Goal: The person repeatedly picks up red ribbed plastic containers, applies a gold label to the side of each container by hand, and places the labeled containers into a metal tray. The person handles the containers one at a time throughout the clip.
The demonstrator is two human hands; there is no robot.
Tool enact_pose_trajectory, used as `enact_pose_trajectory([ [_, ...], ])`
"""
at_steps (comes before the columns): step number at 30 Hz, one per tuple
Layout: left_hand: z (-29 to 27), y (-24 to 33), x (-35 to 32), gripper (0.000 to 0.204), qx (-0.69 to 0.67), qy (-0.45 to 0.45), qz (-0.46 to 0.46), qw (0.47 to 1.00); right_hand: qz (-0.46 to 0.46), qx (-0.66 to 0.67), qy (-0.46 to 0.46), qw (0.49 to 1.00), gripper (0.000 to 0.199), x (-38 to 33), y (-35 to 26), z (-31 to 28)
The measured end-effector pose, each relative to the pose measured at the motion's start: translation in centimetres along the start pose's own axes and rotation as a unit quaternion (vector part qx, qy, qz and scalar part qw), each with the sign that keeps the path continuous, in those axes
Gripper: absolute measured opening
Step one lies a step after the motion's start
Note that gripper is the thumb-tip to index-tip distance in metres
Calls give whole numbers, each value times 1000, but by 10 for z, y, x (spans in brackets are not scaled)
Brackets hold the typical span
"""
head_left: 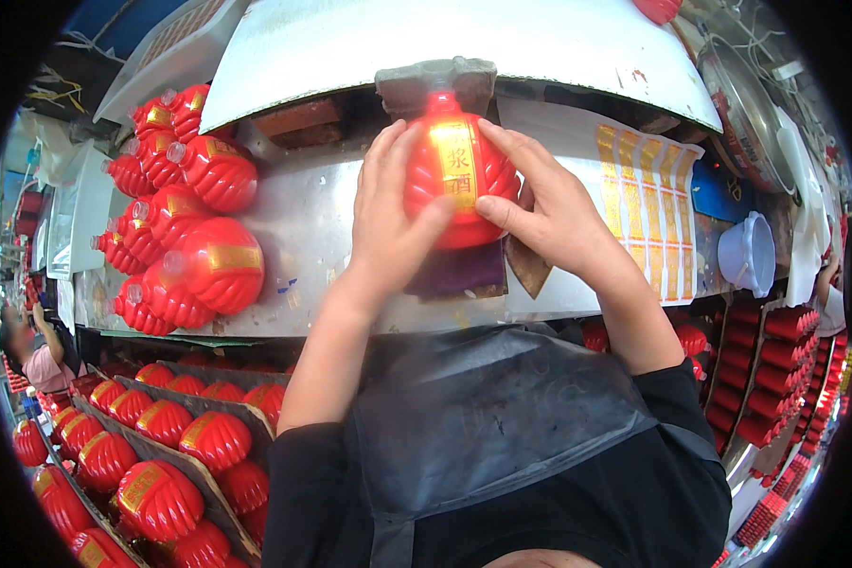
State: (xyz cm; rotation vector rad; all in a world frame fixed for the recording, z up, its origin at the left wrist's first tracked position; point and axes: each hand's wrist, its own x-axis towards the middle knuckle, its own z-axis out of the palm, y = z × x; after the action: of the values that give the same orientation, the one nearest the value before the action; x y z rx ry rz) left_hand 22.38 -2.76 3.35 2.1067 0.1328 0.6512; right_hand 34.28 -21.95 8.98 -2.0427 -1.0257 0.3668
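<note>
A glossy red, ribbed, round bottle point(456, 233) lies on the bench, its narrow neck pointing away from me against a grey block point(437, 78). Down its upper face runs a gold-and-red label point(455, 156). My left hand point(385, 201) clasps the bottle's left side, its thumb by the label's lower left edge. On the opposite side my right hand point(551, 206) curves around it, with its thumb pressing near the label's lower right corner. Beneath the bottle, a dark purple cloth point(462, 275) shows. A brown pointed piece point(526, 267) sits beside it, partly under my right hand.
Several red bottles point(220, 265) cluster at the bench's left. To the right lies a sheet of gold labels point(646, 213), with a pale blue bucket point(746, 254) beyond. A white board point(454, 38) spans the back. Racks of labelled red bottles point(159, 497) stand lower left; another person point(47, 355) is far left.
</note>
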Motion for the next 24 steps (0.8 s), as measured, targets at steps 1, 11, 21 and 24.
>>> enact_pose_trajectory([
  [1,2,0,-3,76,5,4,-2,1000,4,-9,-8,1000,71,-2,0,2],
  [11,-1,-5,-5,63,-219,0,-71,973,6,37,-11,999,72,-1,12,3],
  [21,-1,-6,-6,56,-258,13,-80,963,12,42,-4,999,72,0,12,5],
  [24,0,-4,-6,55,-233,12,-73,970,11,-4,23,1000,76,1,6,11],
])
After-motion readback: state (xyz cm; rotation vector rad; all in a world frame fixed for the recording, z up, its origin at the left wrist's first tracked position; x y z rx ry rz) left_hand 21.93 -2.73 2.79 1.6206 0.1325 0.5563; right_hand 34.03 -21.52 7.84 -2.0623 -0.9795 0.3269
